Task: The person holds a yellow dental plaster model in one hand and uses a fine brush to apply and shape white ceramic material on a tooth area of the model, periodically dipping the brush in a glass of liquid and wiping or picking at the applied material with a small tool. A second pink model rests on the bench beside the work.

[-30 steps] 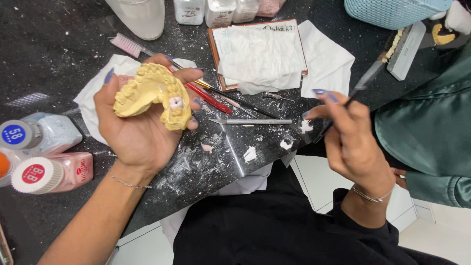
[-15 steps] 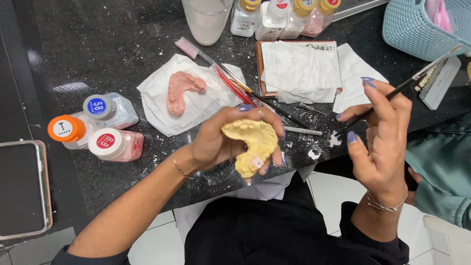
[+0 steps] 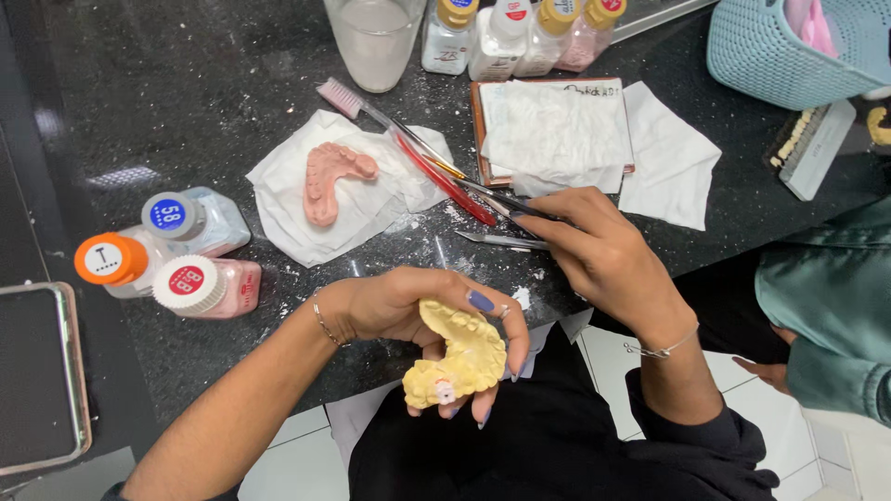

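**Right hand comes down to the tools**

Nearest the body, the left hand [image 3: 422, 320] grips the yellow cast [image 3: 458, 357] at the counter edge, fingers wrapped over its arch, a small white tooth showing at the low end. It has stayed there over the last half second.

The right hand [image 3: 594, 255] is what changed: half a second ago it held a thin tool up in the air; now it is down on the black counter [image 3: 186, 111], fingertips pinched on the dark tools [image 3: 501, 199] beside the metal spatula [image 3: 497, 240]. Whether it is laying one down or taking one up cannot be told.

Farther out, the pink cast [image 3: 329, 176] lies on a tissue [image 3: 278, 199], with three capped bottles [image 3: 167, 250] to the left and a glass [image 3: 376, 37] behind.
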A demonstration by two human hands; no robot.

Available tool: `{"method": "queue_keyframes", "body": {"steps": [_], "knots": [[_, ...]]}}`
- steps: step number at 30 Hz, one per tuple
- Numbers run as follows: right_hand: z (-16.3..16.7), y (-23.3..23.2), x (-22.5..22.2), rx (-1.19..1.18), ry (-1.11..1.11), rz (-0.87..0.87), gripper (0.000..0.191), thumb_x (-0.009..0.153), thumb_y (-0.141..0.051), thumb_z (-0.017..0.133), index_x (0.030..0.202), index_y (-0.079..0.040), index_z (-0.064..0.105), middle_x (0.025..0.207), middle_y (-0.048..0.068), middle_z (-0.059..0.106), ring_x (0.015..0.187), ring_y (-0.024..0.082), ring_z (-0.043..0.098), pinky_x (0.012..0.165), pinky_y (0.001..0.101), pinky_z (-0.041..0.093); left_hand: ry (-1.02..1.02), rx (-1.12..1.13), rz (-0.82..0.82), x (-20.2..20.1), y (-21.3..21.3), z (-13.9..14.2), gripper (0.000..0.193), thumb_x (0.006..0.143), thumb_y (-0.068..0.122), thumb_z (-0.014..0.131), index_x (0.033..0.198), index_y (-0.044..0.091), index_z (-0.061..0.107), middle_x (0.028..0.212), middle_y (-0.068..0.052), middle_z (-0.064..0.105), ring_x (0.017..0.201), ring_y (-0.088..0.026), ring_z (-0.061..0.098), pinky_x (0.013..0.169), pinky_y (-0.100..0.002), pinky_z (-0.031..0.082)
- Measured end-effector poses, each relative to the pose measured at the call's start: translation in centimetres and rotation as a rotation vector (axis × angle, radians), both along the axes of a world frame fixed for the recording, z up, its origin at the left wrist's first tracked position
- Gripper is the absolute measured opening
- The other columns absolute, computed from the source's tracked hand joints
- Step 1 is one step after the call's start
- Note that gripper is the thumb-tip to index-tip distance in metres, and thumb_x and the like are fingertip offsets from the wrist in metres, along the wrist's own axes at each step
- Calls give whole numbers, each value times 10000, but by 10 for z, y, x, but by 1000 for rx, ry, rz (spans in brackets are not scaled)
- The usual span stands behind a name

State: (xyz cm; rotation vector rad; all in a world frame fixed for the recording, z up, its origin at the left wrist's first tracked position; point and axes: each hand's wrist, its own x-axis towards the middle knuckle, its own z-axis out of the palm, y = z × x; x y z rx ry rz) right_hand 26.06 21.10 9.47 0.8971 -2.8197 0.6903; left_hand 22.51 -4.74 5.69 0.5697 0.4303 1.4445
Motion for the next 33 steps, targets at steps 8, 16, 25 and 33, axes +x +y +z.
{"method": "queue_keyframes", "body": {"steps": [8, 16, 25, 33], "knots": [[0, 7, 4, -38, 38, 9, 274, 854, -26, 761, 1123, -31, 715, 1250, 102, 640, 1212, 298, 598, 1000, 407, 526, -27, -16, 22, 4, 6, 1, 594, 1014, 419, 414, 1319, -80, 520, 1034, -313, 701, 776, -288, 710, 568, -372, 607], [1, 10, 9, -11, 48, 2, 180, 832, -102, 802, 979, -49, 712, 1231, 95, 625, 1230, 309, 577, 1011, 421, 512, -6, -28, -26, 6, 9, -3, 607, 994, 422, 411, 1326, -76, 508, 1020, -318, 699, 768, -296, 706, 559, -373, 597], [1, -3, 0, 164, 89, 48, 277, 818, -141, 799, 1027, -42, 647, 1265, 109, 573, 1253, 304, 528, 999, 435, 461, -8, -38, -6, 8, 11, 1, 589, 998, 399, 397, 1314, -86, 504, 1004, -316, 699, 747, -291, 704, 542, -369, 598], [31, 0, -7, 160, 129, 77, 296, 849, -102, 782, 1083, -46, 608, 1197, 86, 606, 1193, 274, 582, 1011, 413, 453, -10, -59, -29, 8, 9, 2, 575, 992, 376, 408, 1312, -89, 518, 997, -301, 703, 737, -278, 697, 551, -367, 600]]}}
